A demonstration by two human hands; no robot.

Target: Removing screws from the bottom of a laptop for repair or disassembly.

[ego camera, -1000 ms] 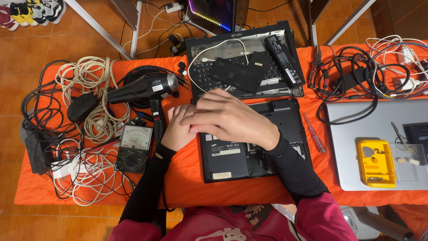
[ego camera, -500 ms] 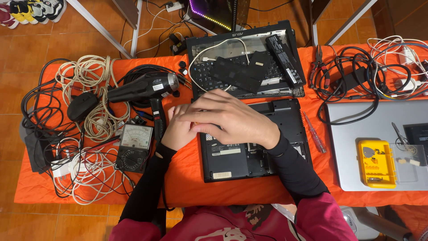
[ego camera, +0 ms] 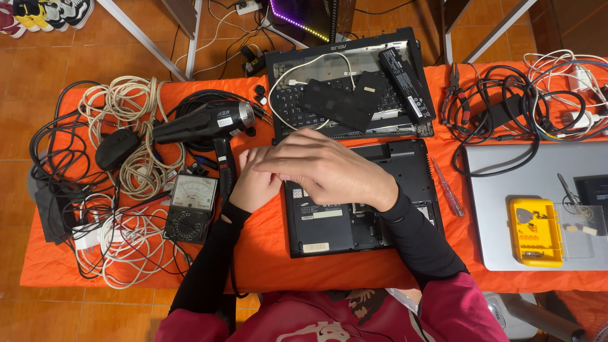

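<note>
A black laptop (ego camera: pixel 361 218) lies upside down on the orange cloth in front of me. My right hand (ego camera: pixel 326 168) reaches left across its top-left corner, fingers close together and curled downward. My left hand (ego camera: pixel 252 183) rests at the laptop's left edge, its fingers tucked under the right hand. Whatever lies between the two hands is hidden. Both forearms wear black sleeves.
A second opened laptop (ego camera: pixel 348 82) with a loose battery sits behind. A black hair dryer (ego camera: pixel 206 123), an analog multimeter (ego camera: pixel 190 206), a mouse (ego camera: pixel 117 147) and cable coils (ego camera: pixel 133 158) fill the left. Pliers (ego camera: pixel 456 95), a screwdriver (ego camera: pixel 448 190), a silver laptop (ego camera: pixel 500 196) and a yellow bit case (ego camera: pixel 535 231) lie right.
</note>
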